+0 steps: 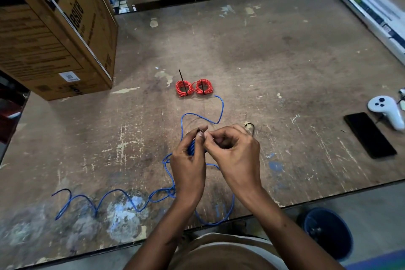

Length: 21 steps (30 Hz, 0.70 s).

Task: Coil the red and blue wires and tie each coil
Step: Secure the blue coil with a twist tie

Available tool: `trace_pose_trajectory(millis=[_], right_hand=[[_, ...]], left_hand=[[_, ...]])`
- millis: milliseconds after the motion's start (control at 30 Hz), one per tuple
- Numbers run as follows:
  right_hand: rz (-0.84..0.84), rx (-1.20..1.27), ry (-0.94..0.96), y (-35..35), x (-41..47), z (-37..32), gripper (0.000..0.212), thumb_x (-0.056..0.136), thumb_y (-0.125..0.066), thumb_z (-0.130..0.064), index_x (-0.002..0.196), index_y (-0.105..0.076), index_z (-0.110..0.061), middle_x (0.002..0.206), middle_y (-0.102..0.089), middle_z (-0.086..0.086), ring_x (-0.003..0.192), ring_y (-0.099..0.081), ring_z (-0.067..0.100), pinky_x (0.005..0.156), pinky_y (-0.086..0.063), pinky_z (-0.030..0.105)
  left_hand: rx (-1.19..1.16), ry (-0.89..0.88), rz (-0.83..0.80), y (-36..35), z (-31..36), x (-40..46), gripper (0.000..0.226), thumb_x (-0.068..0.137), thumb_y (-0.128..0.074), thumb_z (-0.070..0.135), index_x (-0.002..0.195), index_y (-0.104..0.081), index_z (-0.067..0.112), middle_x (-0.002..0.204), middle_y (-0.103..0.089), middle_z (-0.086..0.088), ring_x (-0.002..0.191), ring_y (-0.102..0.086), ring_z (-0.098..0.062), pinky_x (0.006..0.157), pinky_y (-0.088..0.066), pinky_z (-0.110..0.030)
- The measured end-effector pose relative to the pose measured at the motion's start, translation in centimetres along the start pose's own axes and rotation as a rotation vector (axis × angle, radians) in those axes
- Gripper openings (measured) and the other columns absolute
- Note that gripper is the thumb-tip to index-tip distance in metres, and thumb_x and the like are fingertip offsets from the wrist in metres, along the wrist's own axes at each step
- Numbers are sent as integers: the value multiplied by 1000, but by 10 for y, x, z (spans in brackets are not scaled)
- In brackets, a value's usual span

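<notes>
On the table (285, 61) much blue wire (114, 193) lies loose at left. The left hand (188, 160) grips a small blue coil (192, 148); the right hand (236, 151) pinches near it. Two red coils (194, 87) behind look already tied, so I judge the blue half remains.

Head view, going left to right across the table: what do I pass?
Brown cardboard box → loose end of blue wire → two tied red wire coils → black phone → white game controller.
</notes>
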State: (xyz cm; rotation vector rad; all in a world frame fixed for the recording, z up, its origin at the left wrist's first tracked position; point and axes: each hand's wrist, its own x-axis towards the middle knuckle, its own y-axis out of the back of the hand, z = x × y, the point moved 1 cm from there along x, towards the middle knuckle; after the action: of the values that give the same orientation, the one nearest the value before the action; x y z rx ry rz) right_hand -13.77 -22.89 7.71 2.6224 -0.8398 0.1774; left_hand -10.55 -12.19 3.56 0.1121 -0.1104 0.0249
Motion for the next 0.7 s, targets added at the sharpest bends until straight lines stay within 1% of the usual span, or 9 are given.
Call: trace_pose_trajectory(millis=[100,233,300,467,633,700], right_hand=[[0,0,-7,0,1,1,8,84,-88,-21,80,-82,-22,75,-68,-10,73,-70,10,66,-55,26],[-7,12,-17,0,1,1,8,84,-88,-20,80,-82,-22,76,-69,-9,72,-70,10,66,-56,24],[-13,19,-20,0,1,2,7,83,-88,-19,80,-82,-22,77,-69,-9,72,-71,10,67,-57,24],[-12,11,-27,1,2,3,8,83,-88,-20,79,-82,-21,77,-70,-9,70,-71,10,67,-59,31],[-14,3,-26,1,1,3,7,83,-88,-20,79,-81,-22,77,-70,-9,70,-70,10,67,-58,32],[-11,3,-23,0,1,3,7,83,-88,-21,80,-82,-22,77,-70,-9,70,-70,10,67,-58,31]], left_hand=[[8,-2,-5,0,-1,0,23,109,-60,16,120,-79,23,116,-79,11,109,-76,-18,94,-60,-53],[20,-11,-6,0,0,0,23,109,-60,15,119,-78,25,114,-80,11,108,-76,-16,94,-60,-50],[18,-9,-7,0,0,1,23,109,-61,15,118,-78,27,114,-80,11,107,-76,-16,94,-60,-51],[-16,11,-10,-3,-5,2,23,109,-60,17,118,-79,25,115,-80,7,108,-76,-21,93,-60,-58],[-25,22,16,-3,0,0,27,107,-62,12,111,-79,32,108,-81,10,100,-77,-15,89,-62,-54],[-30,27,13,-3,0,-1,27,107,-62,11,111,-79,31,107,-81,10,100,-77,-14,90,-62,-53]])
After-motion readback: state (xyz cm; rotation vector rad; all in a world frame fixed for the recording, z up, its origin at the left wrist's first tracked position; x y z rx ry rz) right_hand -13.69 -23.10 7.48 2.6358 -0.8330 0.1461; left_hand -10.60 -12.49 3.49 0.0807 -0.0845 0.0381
